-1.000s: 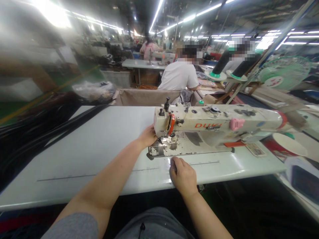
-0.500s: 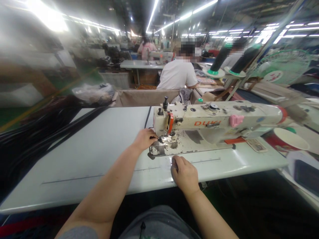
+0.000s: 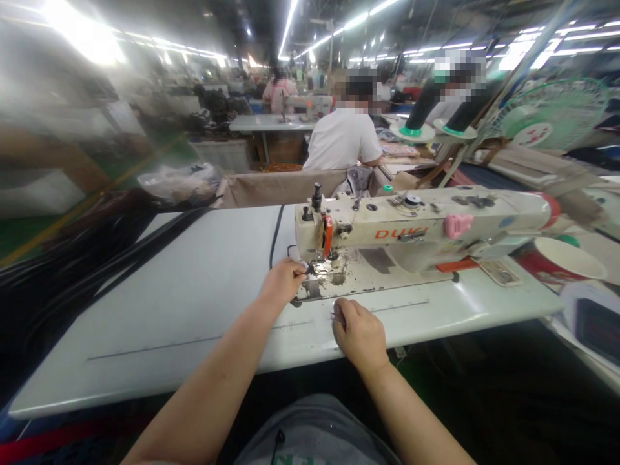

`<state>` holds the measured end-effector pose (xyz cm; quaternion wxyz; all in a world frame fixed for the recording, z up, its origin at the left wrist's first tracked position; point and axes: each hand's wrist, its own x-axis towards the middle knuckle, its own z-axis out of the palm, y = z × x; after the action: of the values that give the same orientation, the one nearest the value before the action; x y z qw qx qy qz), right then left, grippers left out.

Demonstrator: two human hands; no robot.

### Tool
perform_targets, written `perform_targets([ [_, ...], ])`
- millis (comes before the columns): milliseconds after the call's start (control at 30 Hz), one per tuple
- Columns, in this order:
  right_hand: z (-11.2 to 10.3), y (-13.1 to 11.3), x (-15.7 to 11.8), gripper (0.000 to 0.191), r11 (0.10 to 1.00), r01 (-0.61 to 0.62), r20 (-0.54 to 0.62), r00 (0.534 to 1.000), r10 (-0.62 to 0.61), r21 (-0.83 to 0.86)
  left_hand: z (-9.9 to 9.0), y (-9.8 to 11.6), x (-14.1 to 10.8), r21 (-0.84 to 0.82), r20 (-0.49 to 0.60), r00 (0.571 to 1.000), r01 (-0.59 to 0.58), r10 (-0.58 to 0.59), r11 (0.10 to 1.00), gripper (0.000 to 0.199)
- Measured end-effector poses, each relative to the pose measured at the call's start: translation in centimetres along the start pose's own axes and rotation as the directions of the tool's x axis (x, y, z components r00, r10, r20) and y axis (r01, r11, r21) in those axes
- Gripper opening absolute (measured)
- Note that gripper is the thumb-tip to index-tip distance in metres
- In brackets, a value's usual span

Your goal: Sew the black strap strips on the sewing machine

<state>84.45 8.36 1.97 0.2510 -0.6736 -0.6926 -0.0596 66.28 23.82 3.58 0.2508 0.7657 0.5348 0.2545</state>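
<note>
My left hand (image 3: pixel 283 282) is at the needle end of a white sewing machine (image 3: pixel 411 223), thumb and fingers pinched together beside the presser foot (image 3: pixel 320 265). A narrow black strip (image 3: pixel 276 236) crosses the table from the back edge to this hand, and a dark bit of it shows at the fingertips by the foot. Closed and resting on the table's front part is my right hand (image 3: pixel 361 329), just before the machine bed (image 3: pixel 378 274). A small dark tip pokes out at its fingers; what it belongs to is hidden.
Long black strips (image 3: pixel 145 248) lie in a heap over the table's left side. Behind the table stands a fabric-lined bin (image 3: pixel 285 187); a person in a white shirt (image 3: pixel 341 139) sits beyond it. Thread cones (image 3: pixel 421 106) and a green fan (image 3: pixel 552 116) are at the right.
My left hand has turned, its fingers now drawn closer together by the foot. The black strip behind it has shifted left and bowed. My right hand stays nearly in place.
</note>
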Motion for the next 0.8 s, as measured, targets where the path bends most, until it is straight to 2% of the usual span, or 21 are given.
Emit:
perform_targets([
  [133,0.1,-0.1,0.0,0.022,1.0,0.001,-0.004,1.0,-0.001,-0.009,0.1,0.6,-0.4,0.021,-0.006,1.0,0.016,-0.016,1.0,0.011],
  [367,0.0,-0.2,0.0,0.023,1.0,-0.001,-0.006,1.0,0.001,-0.028,2.7,2.2,-2.6,-0.01,-0.023,0.997,0.071,-0.072,0.997,0.012],
  [467,-0.1,-0.2,0.0,0.024,1.0,0.001,0.007,1.0,-0.001,-0.025,2.8,3.2,-2.9,0.028,-0.001,0.996,0.088,-0.088,0.996,0.015],
  [633,-0.2,-0.2,-0.2,0.025,1.0,0.002,0.003,1.0,-0.002,-0.001,0.7,4.9,-3.1,0.208,0.153,0.984,0.054,-0.087,0.977,0.023],
  [800,-0.2,0.1,-0.3,0.027,0.998,-0.004,0.008,1.0,0.004,0.06,-0.6,6.2,-4.5,0.333,0.336,0.939,-0.042,-0.077,0.942,0.027],
])
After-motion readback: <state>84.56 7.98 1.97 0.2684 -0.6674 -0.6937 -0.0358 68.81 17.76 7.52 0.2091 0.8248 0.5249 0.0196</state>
